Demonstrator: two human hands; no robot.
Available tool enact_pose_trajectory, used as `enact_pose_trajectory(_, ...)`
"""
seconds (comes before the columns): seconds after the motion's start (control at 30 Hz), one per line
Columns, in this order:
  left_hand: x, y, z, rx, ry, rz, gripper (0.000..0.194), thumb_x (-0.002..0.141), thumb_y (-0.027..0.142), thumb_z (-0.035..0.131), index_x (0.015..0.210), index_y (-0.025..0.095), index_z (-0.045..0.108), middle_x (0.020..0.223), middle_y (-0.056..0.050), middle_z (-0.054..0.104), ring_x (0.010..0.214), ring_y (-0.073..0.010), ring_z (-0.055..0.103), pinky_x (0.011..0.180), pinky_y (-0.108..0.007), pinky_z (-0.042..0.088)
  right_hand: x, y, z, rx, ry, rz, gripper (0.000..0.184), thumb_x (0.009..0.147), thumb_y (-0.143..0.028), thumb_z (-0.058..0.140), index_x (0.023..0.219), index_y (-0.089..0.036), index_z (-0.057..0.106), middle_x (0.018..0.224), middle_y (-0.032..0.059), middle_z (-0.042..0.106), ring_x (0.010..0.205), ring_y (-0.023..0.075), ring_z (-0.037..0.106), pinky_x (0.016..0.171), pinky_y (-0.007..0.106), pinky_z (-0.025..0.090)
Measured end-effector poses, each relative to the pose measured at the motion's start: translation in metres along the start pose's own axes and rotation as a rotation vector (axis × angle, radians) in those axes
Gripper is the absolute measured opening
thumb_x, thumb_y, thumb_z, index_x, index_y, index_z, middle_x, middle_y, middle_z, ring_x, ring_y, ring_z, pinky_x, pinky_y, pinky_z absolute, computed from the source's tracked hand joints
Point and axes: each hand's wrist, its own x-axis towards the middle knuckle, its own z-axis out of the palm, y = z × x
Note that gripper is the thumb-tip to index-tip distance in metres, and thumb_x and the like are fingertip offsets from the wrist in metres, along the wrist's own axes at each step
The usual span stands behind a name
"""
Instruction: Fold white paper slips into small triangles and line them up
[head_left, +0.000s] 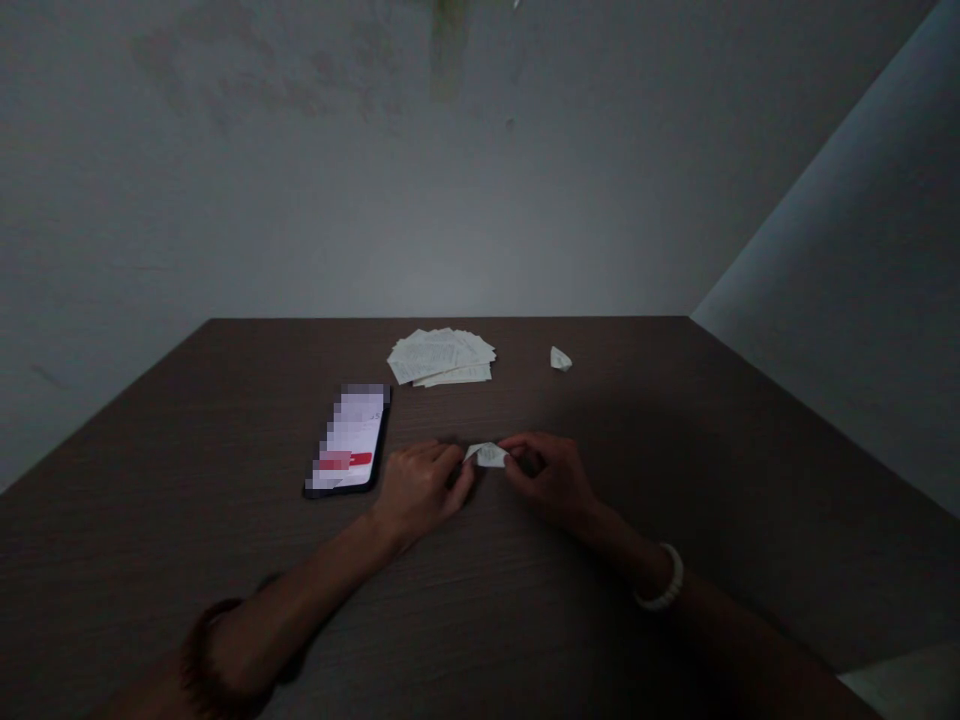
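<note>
Between my two hands is a small folded piece of printed paper point(491, 456), held just over the dark wooden table. My left hand point(424, 482) pinches its left end between thumb and fingers. At the paper's right end, the thumb and forefinger of my right hand point(553, 475) are closed on it. To the left of my left hand lies a phone point(360, 430) with its screen lit. Beyond the hands is a fanned pile of printed paper slips point(441, 355). A small folded paper piece point(560, 359) rests apart, to the right of that pile.
The brown wood-grain table point(247, 400) reaches back to a stained pale wall point(300, 220). Another wall surface point(847, 250) slants along the right side. A dark bracelet point(202, 660) is on my left arm, a pale bracelet point(673, 578) on my right.
</note>
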Motion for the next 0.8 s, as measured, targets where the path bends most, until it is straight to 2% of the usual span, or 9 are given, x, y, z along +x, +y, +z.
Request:
enact_pose_trajectory(0.13,0.000,-0.001,0.001,0.009,-0.061,0.000,0.035,0.092,0.028,0.043,0.063,0.015,0.059,0.054,-0.002,0.057,0.047,-0.0134,0.051,0.048,-0.025,0.036,0.000,-0.001,-0.002,-0.063,0.009,-0.074,0.016,0.076,-0.017,0.061,0.090,-0.019,0.070,0.066,-0.0014,0.063,0.054,0.0100,0.052,0.058,0.022,0.039)
enact_pose_trajectory(0.33,-0.001,-0.004,0.001,-0.053,-0.178,0.078,0.036,0.093,0.026,0.038,0.068,0.014,0.061,0.057,-0.004,0.059,0.049,-0.0134,0.052,0.050,-0.025,0.034,0.000,-0.002,-0.001,-0.113,-0.014,-0.198,0.018,0.078,-0.014,0.057,0.091,-0.017,0.069,0.065,0.0001,0.062,0.057,0.0109,0.053,0.060,0.022,0.041)
enact_pose_trajectory(0.47,0.001,-0.002,-0.002,-0.088,-0.184,0.071,0.034,0.091,0.026,0.040,0.066,0.014,0.060,0.055,-0.003,0.057,0.047,-0.0134,0.050,0.048,-0.026,0.032,0.000,-0.001,-0.001,-0.108,-0.012,-0.242,0.018,0.080,-0.013,0.056,0.092,-0.017,0.070,0.069,0.0014,0.065,0.061,0.0118,0.057,0.064,0.023,0.043)
enact_pose_trajectory(0.57,0.003,-0.001,-0.004,-0.128,-0.214,0.025,0.034,0.088,0.033,0.047,0.061,0.015,0.057,0.054,-0.003,0.056,0.048,-0.0135,0.050,0.048,-0.026,0.030,0.000,-0.002,-0.002,-0.111,0.020,-0.238,0.017,0.082,-0.014,0.056,0.091,-0.018,0.070,0.072,0.0023,0.067,0.065,0.0126,0.059,0.067,0.024,0.044)
enact_pose_trajectory(0.63,0.004,-0.002,-0.006,-0.189,-0.237,-0.059,0.035,0.087,0.039,0.050,0.062,0.015,0.056,0.054,-0.002,0.055,0.047,-0.0126,0.049,0.049,-0.025,0.031,0.000,-0.002,-0.002,-0.116,0.020,-0.228,0.016,0.084,-0.015,0.056,0.091,-0.019,0.070,0.076,0.0026,0.068,0.068,0.0129,0.060,0.068,0.024,0.045)
enact_pose_trajectory(0.73,0.008,-0.005,-0.007,-0.331,-0.244,-0.195,0.030,0.088,0.039,0.051,0.076,0.014,0.061,0.060,0.000,0.058,0.051,-0.0116,0.051,0.051,-0.023,0.035,0.001,-0.003,-0.004,-0.114,-0.039,-0.240,0.017,0.086,-0.017,0.055,0.094,-0.021,0.070,0.079,0.0024,0.068,0.071,0.0128,0.061,0.069,0.023,0.045)
enact_pose_trajectory(0.8,0.010,-0.007,-0.007,-0.446,-0.277,-0.210,0.026,0.089,0.036,0.051,0.082,0.014,0.064,0.065,0.000,0.061,0.057,-0.0117,0.054,0.055,-0.022,0.039,0.001,-0.004,-0.004,-0.104,-0.071,-0.257,0.019,0.087,-0.018,0.054,0.096,-0.021,0.070,0.081,0.0025,0.068,0.073,0.0125,0.061,0.069,0.023,0.045)
